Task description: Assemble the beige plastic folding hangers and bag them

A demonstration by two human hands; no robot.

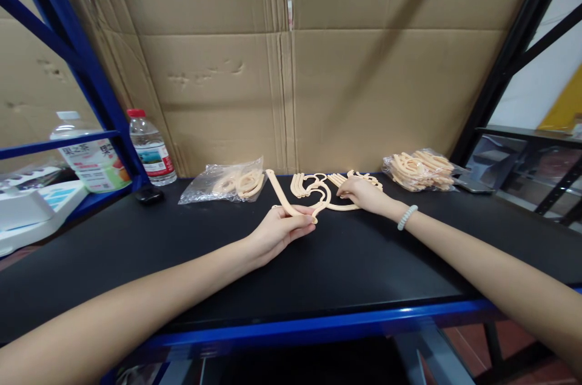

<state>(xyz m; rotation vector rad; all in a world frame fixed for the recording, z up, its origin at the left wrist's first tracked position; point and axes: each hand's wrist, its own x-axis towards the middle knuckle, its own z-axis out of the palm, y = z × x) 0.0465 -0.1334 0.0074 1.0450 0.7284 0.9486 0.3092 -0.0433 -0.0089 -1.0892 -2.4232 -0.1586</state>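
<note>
My left hand (284, 230) is closed around a beige plastic hanger (282, 194), thumb on top. One long arm of it slants up and left; a curved hook part rises to the right of my fingertips. My right hand (361, 194), with a beaded bracelet (407, 217) at the wrist, reaches down to a group of beige hanger arms (335, 179). Its fingers are bent together at their near edge, and what lies between them is hidden. Left of that hand lie several more beige hanger pieces (298, 185). A curved beige piece (342, 207) lies just below my right fingers.
A clear bag (213, 182) of beige rings or hooks lies back left, another bag (418, 170) of beige pieces back right. A red-capped bottle (152, 151), a larger bottle (91, 157) and a black mouse-like object (149, 194) stand left. Cardboard (218, 82) walls the black table (291, 282).
</note>
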